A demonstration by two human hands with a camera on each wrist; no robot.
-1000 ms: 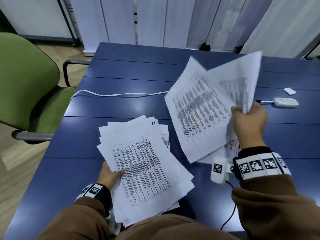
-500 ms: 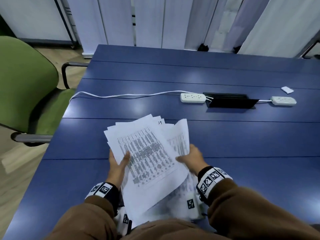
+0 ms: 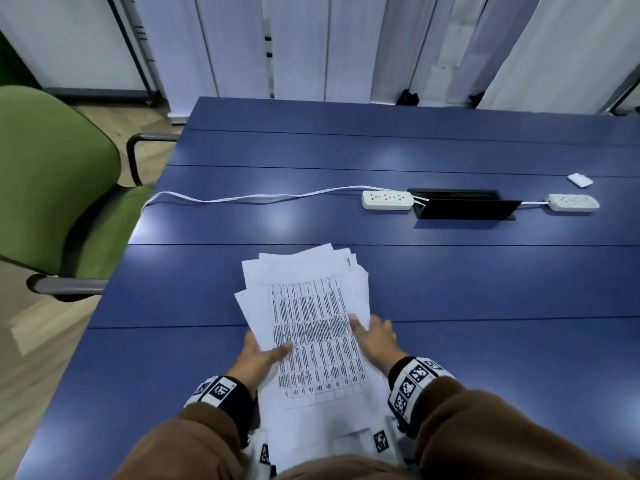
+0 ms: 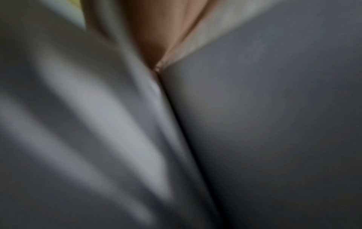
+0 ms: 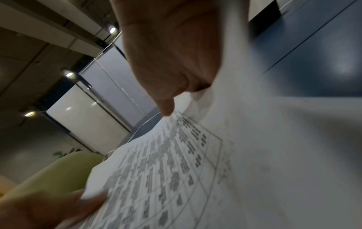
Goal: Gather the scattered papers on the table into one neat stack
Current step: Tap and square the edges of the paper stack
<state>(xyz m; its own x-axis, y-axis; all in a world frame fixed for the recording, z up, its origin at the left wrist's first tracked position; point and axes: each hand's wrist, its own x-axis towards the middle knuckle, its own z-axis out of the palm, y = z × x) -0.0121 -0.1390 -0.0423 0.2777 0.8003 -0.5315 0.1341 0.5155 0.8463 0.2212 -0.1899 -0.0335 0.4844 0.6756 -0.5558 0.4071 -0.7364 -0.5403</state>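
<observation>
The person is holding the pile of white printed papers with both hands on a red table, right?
Not quite. The table is dark blue, not red; the head view shows it. The rest holds: left hand and right hand both hold the pile of white printed papers.

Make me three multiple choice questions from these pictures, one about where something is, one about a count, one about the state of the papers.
1. Where is the green chair?
A. left of the table
B. right of it
C. on it

2. How many white power strips lie on the table?
A. one
B. two
C. four

3. How does the pile of papers look?
A. squared up
B. fanned, corners sticking out
C. rolled into a tube

Answers:
1 A, the chair stands off the table's left edge.
2 B, one power strip lies left of the black hatch, the other right of it.
3 B, offset corners show at the far end while the left hand and right hand hold the sides.
</observation>
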